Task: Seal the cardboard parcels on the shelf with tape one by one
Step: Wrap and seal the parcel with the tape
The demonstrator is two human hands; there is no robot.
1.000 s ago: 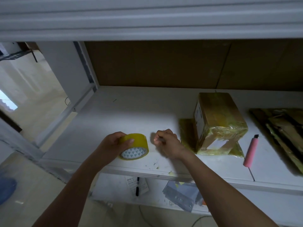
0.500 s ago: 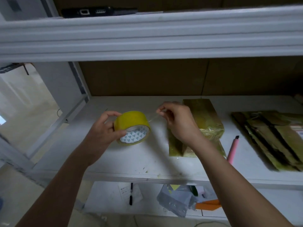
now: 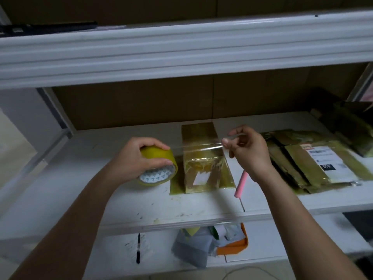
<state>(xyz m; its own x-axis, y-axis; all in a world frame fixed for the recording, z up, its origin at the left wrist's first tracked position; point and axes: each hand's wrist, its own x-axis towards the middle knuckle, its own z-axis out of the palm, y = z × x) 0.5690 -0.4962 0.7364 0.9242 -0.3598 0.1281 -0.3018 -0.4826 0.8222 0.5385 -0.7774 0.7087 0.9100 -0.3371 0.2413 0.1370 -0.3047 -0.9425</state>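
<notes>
Above parcel [image 3: 201, 156], mid-shelf [image 3: 101, 188]: tape strip [image 3: 198, 147] stretched. Left hand [image 3: 139, 158] grips roll [image 3: 159, 168], left of parcel; right hand [image 3: 247, 150] pinches free end. Risk: slack strip folding, sticking to itself.

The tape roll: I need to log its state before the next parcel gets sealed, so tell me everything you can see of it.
The tape roll is yellow, with a core printed in white and dark triangles facing the camera. The left hand grips it from above, tilted, above the white shelf. A clear strip runs from it to the right hand, which pinches its end, stretched in front of the upright tape-wrapped parcel. Whether the strip touches the parcel cannot be told.
</notes>
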